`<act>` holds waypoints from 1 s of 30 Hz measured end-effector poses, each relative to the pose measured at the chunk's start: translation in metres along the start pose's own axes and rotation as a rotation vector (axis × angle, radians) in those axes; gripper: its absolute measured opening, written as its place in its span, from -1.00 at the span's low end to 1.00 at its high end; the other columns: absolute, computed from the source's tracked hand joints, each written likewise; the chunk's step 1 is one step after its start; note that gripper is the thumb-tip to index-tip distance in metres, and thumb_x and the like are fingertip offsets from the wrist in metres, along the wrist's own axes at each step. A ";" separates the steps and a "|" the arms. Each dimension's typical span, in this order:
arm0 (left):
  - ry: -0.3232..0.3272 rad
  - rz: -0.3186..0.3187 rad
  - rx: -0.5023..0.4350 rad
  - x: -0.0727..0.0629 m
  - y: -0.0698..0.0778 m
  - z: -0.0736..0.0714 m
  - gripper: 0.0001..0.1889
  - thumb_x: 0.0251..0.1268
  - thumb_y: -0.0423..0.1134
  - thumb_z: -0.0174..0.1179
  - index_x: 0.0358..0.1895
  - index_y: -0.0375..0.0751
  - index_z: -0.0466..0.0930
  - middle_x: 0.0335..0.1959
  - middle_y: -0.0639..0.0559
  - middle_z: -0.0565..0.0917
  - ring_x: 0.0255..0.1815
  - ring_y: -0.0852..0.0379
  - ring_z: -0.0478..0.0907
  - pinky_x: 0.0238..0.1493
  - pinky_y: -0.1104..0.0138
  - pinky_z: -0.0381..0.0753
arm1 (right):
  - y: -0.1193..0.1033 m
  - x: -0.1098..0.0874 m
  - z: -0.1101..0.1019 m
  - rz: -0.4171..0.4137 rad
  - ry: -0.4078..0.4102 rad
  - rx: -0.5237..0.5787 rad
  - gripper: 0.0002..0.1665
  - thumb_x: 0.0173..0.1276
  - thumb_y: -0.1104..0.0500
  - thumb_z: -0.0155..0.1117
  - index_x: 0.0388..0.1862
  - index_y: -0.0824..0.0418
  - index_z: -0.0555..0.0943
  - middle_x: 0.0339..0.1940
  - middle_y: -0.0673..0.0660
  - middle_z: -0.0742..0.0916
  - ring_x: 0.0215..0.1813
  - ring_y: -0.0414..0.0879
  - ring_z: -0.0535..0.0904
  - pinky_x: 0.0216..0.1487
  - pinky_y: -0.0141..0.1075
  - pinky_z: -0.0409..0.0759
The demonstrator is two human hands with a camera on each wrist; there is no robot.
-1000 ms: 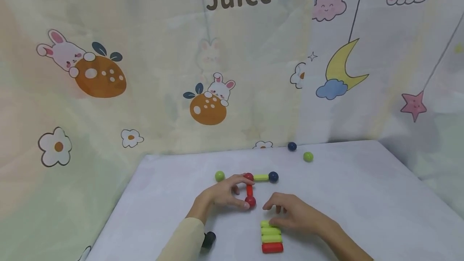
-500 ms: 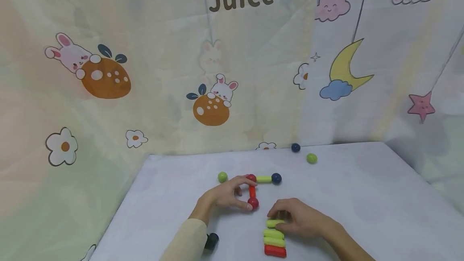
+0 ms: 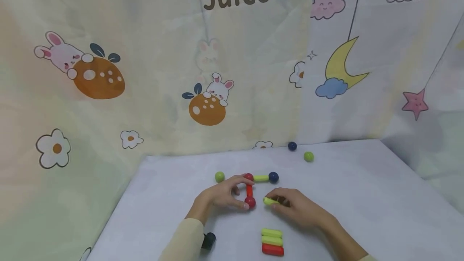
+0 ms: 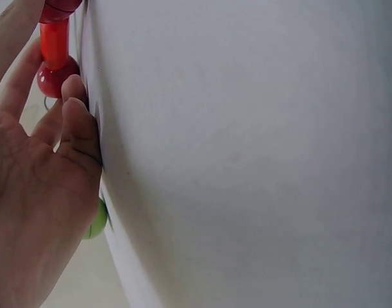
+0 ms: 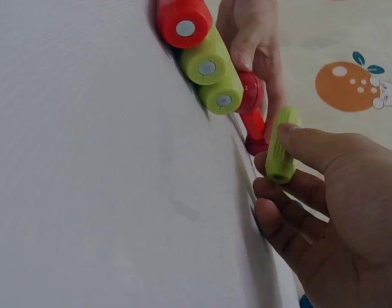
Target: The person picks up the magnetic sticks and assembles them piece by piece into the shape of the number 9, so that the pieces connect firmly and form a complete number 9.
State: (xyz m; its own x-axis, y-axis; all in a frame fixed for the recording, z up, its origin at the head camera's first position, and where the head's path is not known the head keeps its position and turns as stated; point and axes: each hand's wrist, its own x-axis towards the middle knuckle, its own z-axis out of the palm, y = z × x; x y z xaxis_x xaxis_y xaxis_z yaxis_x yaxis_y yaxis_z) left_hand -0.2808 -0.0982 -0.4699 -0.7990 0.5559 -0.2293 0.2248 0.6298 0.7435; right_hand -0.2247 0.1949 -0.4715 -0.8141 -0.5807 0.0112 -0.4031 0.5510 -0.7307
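My left hand [image 3: 221,193] spans a red rod [image 3: 249,190] lengthwise, thumb at the near red ball [image 3: 250,202] and a finger at the far red ball [image 3: 248,177]. From that far ball a yellow-green rod [image 3: 261,178] runs right to a dark blue ball [image 3: 273,177]. Just right of the near ball, my right hand [image 3: 299,208] pinches another yellow-green rod [image 5: 283,151] between thumb and fingers, its end pointing toward the ball with a gap between. Small metal discs show on the ends of the loose rods in the right wrist view.
Nearer the front lie two yellow-green rods [image 3: 272,237] and a red rod [image 3: 272,249], side by side. A black object [image 3: 208,241] is partly behind the left sleeve. Green balls [image 3: 219,177] [image 3: 308,156] and a dark blue ball [image 3: 292,146] sit farther back, before a printed cloth [image 3: 163,92].
My right hand has taken the farthest yellow-green rod from the row and moved it away from the front, toward the near red ball. The left hand keeps its place.
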 end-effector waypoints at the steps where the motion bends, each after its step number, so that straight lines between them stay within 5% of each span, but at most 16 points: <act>1: 0.001 -0.001 -0.001 -0.001 0.000 -0.002 -0.32 0.09 -0.03 0.56 0.32 0.46 0.51 0.31 0.25 0.43 0.09 0.13 0.42 -0.02 0.22 0.60 | -0.001 0.003 0.001 0.009 0.011 -0.002 -0.69 0.53 -0.07 0.26 0.20 -0.22 0.64 -0.04 -0.27 0.69 -0.04 -0.25 0.58 0.03 -0.33 0.61; 12: 0.007 -0.002 -0.037 -0.003 -0.001 -0.003 -0.33 0.08 -0.06 0.57 0.28 0.48 0.52 0.25 0.21 0.45 0.07 0.11 0.43 -0.04 0.19 0.57 | -0.002 0.016 0.006 0.018 0.102 -0.035 -0.81 0.39 -0.04 0.43 -0.09 -0.19 0.61 -0.22 -0.24 0.67 -0.16 -0.22 0.57 -0.11 -0.35 0.60; 30: 0.006 0.009 -0.015 -0.003 -0.003 -0.002 -0.33 0.10 -0.04 0.55 0.30 0.49 0.50 0.22 0.20 0.45 0.05 0.13 0.42 -0.04 0.19 0.54 | 0.012 0.027 0.017 -0.012 0.105 0.024 -0.83 0.37 -0.10 0.44 -0.09 -0.23 0.68 -0.26 -0.19 0.68 -0.25 -0.20 0.55 -0.21 -0.38 0.55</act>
State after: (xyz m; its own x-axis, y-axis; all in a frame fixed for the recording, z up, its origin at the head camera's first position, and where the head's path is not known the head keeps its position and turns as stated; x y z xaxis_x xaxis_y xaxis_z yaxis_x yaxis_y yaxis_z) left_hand -0.2798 -0.1028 -0.4701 -0.8002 0.5582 -0.2194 0.2234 0.6169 0.7547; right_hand -0.2444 0.1756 -0.4911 -0.8492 -0.5204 0.0901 -0.4036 0.5293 -0.7463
